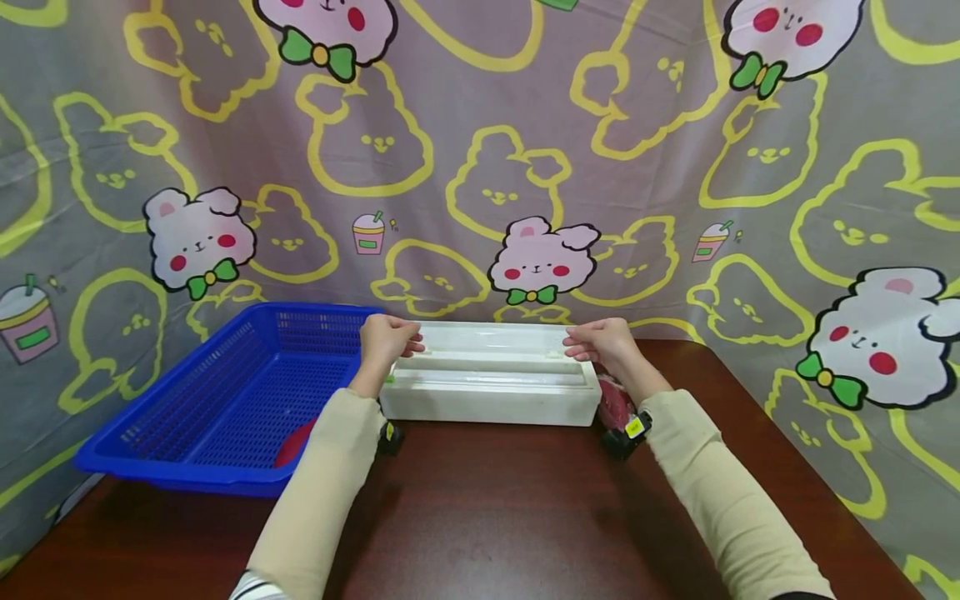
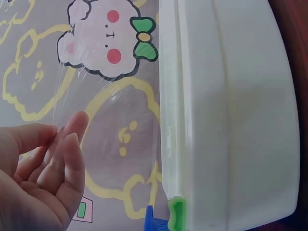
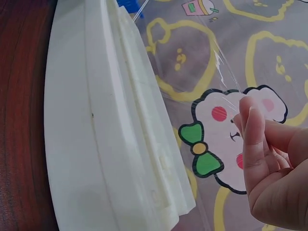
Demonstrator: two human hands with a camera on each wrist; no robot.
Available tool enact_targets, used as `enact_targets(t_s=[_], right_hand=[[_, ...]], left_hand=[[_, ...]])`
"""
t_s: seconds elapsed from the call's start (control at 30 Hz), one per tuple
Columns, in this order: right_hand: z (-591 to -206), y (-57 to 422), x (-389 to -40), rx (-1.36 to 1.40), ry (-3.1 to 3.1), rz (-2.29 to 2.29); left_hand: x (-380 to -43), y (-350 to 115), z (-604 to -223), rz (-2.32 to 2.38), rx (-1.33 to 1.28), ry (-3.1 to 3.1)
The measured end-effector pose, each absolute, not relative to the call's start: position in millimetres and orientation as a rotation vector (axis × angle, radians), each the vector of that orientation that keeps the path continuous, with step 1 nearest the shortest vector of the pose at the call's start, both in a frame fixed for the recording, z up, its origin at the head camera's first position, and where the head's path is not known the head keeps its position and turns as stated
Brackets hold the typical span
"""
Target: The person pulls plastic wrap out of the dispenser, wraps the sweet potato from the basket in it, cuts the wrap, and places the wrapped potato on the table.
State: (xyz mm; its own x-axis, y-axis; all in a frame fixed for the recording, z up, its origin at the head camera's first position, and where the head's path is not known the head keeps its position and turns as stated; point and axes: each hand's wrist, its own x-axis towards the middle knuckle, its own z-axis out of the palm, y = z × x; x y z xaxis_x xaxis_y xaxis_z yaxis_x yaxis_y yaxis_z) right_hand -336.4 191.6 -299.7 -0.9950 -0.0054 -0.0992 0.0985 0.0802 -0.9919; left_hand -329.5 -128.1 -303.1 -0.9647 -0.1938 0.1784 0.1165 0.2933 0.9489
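**Two-Point Pinch Hold**

A blue basket [image 1: 176,473] stands left of the white dispenser [image 1: 491,406]. By its left end, the left hand [image 1: 385,343] pinches clear film [image 2: 103,94]. The dispenser's long axis runs left to right, one long side facing the person; the film spans its length. By its right end, the right hand [image 1: 607,343] also pinches the film, the wide spacing presumably keeping it taut.

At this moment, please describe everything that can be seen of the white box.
The white box is long and low, looks like smooth plastic, and rests crosswise on the brown table. Its lid stands open at the back; clear film lies inside. A green piece sits at its left end.
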Motion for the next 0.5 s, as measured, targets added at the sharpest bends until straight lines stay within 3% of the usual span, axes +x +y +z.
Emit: enact_targets(t_s=[0.5], right_hand=[[-286.5,191.0,-340.1,0.062,2.256,-2.115]], left_hand=[[-324.7,-128.4,-287.2,-1.781,0.026,-2.277]])
